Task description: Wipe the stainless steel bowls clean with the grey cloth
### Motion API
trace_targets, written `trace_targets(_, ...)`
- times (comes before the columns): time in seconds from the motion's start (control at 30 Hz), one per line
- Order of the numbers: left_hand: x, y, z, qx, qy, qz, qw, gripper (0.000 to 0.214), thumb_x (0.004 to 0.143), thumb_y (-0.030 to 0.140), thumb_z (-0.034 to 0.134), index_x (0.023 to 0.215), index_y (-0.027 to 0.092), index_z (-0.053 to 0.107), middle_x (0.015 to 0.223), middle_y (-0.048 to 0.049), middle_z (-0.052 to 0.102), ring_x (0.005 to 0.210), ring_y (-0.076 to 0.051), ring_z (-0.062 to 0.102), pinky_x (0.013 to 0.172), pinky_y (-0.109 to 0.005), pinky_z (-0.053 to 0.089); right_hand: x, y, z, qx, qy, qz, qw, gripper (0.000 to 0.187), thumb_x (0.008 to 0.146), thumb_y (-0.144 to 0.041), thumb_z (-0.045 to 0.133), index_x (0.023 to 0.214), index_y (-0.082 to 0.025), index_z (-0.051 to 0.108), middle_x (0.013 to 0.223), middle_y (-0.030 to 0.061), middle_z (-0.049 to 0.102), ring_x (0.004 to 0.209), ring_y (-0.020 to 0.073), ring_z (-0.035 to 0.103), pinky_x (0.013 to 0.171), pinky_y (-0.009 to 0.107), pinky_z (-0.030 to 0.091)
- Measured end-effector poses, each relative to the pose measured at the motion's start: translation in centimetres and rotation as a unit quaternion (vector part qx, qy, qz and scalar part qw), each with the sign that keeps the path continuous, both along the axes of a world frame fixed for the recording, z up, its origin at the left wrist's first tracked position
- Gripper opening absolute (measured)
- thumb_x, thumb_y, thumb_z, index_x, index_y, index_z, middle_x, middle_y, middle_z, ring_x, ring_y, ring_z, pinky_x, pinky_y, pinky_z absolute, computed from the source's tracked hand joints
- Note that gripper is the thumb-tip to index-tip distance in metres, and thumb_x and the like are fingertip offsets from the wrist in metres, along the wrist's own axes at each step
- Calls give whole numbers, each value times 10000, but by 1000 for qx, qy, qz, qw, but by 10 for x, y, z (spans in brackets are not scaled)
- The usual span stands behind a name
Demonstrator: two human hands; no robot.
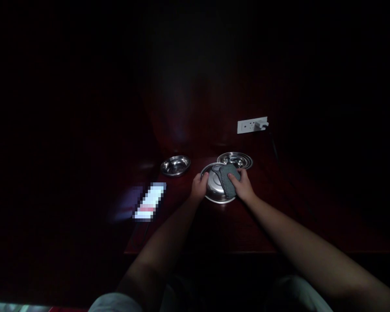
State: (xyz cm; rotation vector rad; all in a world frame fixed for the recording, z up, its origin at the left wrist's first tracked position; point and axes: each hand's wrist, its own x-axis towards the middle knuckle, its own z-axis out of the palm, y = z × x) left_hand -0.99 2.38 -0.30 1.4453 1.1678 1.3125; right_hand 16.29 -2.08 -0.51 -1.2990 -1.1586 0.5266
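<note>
A shiny metal bowl (214, 184) is held up over the dark red table, its round face toward me. My left hand (199, 186) grips the bowl's left rim, thumb on the near side. Pressed against the right part of the bowl is a grey-green scrubbing pad (228, 180), with my right hand (243, 186) closed on it and the thumb across its face. Just behind the bowl sits a stack of metal dishes (243, 159), partly covered by the pad and my right hand. Another metal dish (176, 166) rests farther left on the table.
A lit phone screen (150, 202), blurred out, is at the table's left side. On the back wall a white socket plate (247, 125) holds a plug (261, 125) with a dark cord hanging down. The table's front edge (234, 252) runs below my forearms. Surroundings are very dark.
</note>
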Motion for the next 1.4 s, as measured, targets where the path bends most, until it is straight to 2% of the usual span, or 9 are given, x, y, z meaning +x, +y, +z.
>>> trace_targets(0.5, -3, 2, 4, -21, 24, -5, 999, 374, 755, 507, 534, 786, 149, 636, 810, -77, 656, 807, -202, 578, 760, -309, 405, 1, 5, -4, -17, 4, 5, 1000, 456, 679, -567, 589, 945, -217, 466, 869, 51, 601, 796, 241, 579, 726, 391, 449)
trace_targets(0.77, -7, 6, 6, -56, 4, -80, 995, 400, 724, 534, 556, 718, 143, 640, 758, -69, 672, 733, -190, 593, 727, -302, 434, 6, 12, -7, -49, 30, 84, 995, 420, 660, -549, 621, 877, -232, 453, 835, 27, 607, 785, 223, 581, 722, 371, 447)
trace_targets(1.03, -6, 3, 11, -89, -19, -114, 989, 440, 706, 549, 579, 790, 128, 672, 803, -92, 698, 778, -212, 619, 753, -326, 449, 10, 15, -2, -71, 45, 142, 986, 409, 646, -533, 645, 831, -221, 457, 750, 6, 607, 702, 189, 569, 681, 352, 444)
trace_targets(1.17, -8, -1, 8, -102, -102, -126, 982, 477, 689, 567, 601, 843, 120, 667, 839, -97, 700, 806, -219, 632, 784, -335, 453, 8, 12, 0, -57, 47, 145, 987, 394, 655, -519, 643, 843, -217, 473, 756, 5, 597, 727, 189, 564, 685, 342, 445)
trace_targets(1.3, -15, -6, 4, -131, -201, -135, 961, 493, 707, 578, 581, 852, 113, 658, 833, -101, 696, 798, -227, 640, 785, -355, 463, 3, 4, 1, -14, 47, 144, 988, 381, 690, -511, 619, 890, -218, 480, 805, 16, 606, 777, 208, 574, 695, 355, 462)
trace_targets(1.4, -17, -10, 6, -154, -249, -167, 942, 516, 727, 596, 538, 857, 111, 658, 830, -115, 693, 840, -250, 644, 821, -380, 464, 2, 1, 1, 3, 50, 136, 989, 375, 702, -508, 613, 903, -223, 475, 820, 25, 611, 781, 218, 584, 695, 363, 474)
